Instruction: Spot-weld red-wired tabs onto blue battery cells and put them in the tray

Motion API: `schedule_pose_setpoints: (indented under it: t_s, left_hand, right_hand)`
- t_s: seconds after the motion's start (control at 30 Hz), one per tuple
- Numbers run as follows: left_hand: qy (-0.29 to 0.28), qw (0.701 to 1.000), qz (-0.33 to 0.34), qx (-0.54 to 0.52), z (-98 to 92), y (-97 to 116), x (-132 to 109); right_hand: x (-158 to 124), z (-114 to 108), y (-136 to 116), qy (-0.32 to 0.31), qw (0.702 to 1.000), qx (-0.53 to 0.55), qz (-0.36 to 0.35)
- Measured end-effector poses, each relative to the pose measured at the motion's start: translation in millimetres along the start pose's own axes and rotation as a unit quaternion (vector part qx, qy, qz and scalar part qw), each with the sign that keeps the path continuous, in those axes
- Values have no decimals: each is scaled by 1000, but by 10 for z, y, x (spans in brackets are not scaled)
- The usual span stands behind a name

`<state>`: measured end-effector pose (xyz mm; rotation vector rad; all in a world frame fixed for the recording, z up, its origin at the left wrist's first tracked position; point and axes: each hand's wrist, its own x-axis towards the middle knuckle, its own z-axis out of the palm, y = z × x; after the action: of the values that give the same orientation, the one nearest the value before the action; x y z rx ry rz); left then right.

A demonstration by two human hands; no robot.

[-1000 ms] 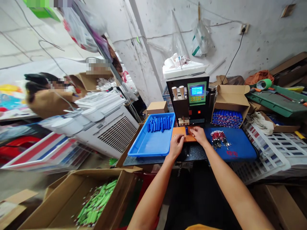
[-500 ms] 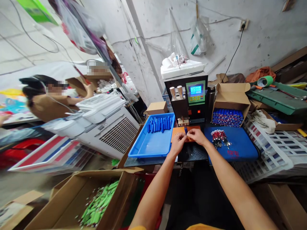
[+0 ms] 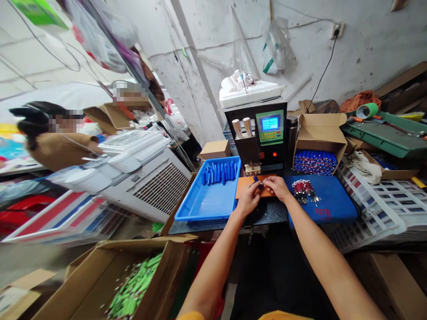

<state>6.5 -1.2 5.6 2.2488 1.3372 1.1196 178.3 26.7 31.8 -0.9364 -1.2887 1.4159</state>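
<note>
In the head view, my left hand (image 3: 249, 199) is closed on a blue cylindrical battery cell (image 3: 256, 179), which tilts over an orange pad (image 3: 242, 186). My right hand (image 3: 277, 186) meets it at the cell's near end, thumb and fingers pinched together. What those right fingertips hold is too small to make out. Just behind the cell stand the copper-coloured electrodes (image 3: 252, 169) of a black spot-welding machine (image 3: 273, 155) with a lit display. To the left is a blue tray (image 3: 203, 205) with a row of blue cells (image 3: 219, 172).
Red and black wire leads (image 3: 304, 192) lie on a blue case (image 3: 336, 204) at right. Behind them is a cardboard box (image 3: 322, 129) of blue cells. A box (image 3: 90, 275) with green cells sits low at left. Another person (image 3: 58, 142) works at far left.
The blue cell has tilted and shifted slightly away from the electrodes, with my left fingers now along it. My right hand has moved slightly right. The camera view has shifted a little.
</note>
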Motion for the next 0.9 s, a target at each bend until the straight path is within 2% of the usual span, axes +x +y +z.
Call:
schedule_pose_setpoints:
  t_s: [0.1,0.27,0.4,0.57,0.73,0.9]
  left_hand:
    - [12,1000,-15,-8,16,0,33]
    - [37,991,-70,-103,29,-14,93]
    - [63,989,-93,-99,0,-18,170]
    - [43,981,-116,-150,17,-38,205]
    - [49,986,-114,-113,67,-95,208]
    - [56,990,-111,-66,70,-108,227]
  right_hand:
    - [10,-8,2,10,1000,20,9]
    - [31,15,9,30,998,44,15]
    - [48,51,12,48,998,26,15]
    - [87,79,76,69,998,-5,-3]
    - [134,123,125,100,994,-30,-25]
    - [190,210,60,119,991,-46,-37]
